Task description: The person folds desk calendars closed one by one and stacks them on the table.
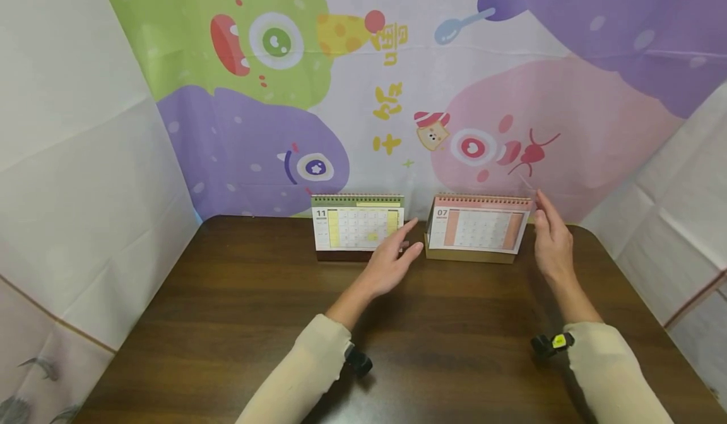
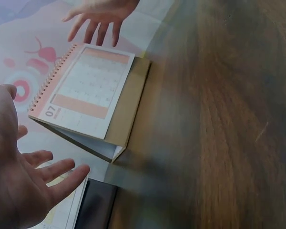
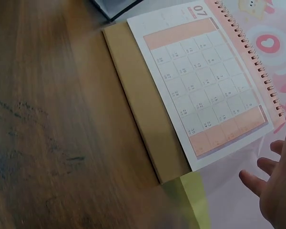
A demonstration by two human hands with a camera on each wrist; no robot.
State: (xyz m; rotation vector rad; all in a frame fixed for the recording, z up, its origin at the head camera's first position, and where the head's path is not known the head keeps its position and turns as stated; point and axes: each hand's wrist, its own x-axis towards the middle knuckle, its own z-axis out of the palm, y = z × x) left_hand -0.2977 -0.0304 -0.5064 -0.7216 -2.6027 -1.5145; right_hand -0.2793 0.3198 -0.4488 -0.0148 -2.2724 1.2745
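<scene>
Standing right of the head view's centre, a pink-and-white spiral-bound paper desk calendar sits between the left hand and right hand, both with fingers loosely outstretched.

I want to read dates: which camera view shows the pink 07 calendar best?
The right wrist view: the pink 07 calendar is largest there, its date grid clearest, though turned sideways. The head view shows it right way up but small; the left wrist view shows it sideways and smaller, dates unreadable.
</scene>
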